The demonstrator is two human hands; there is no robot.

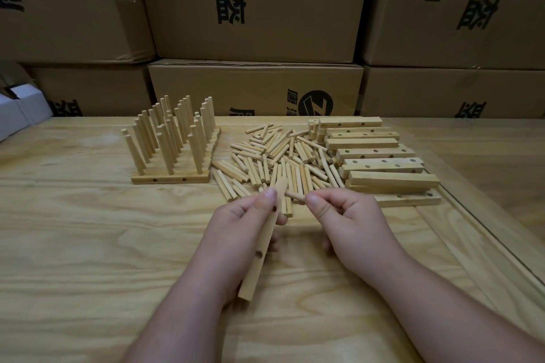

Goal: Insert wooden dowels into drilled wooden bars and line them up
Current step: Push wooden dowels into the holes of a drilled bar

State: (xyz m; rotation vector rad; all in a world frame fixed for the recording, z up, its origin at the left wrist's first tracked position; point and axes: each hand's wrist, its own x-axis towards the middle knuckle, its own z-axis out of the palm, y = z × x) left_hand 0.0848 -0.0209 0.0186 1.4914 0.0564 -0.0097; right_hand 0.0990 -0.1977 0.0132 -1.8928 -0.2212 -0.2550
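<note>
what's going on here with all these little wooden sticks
A person is fitting dowels into drilled wooden bars. The left hand grips a drilled bar with empty holes showing, while the right hand pinches a single dowel near the bar's far end, not yet inserted. A loose pile of dowels lies in the middle of the table, a stack of empty bars sits to its right, and finished bars with upright dowels are lined up to its left.

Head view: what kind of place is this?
Probably a small workshop or warehouse packing area. Stacked printed cardboard cartons wall in a wooden table, and piece-work stock lies in batches: loose dowels, drilled bars, and finished bars with dowels.
</note>
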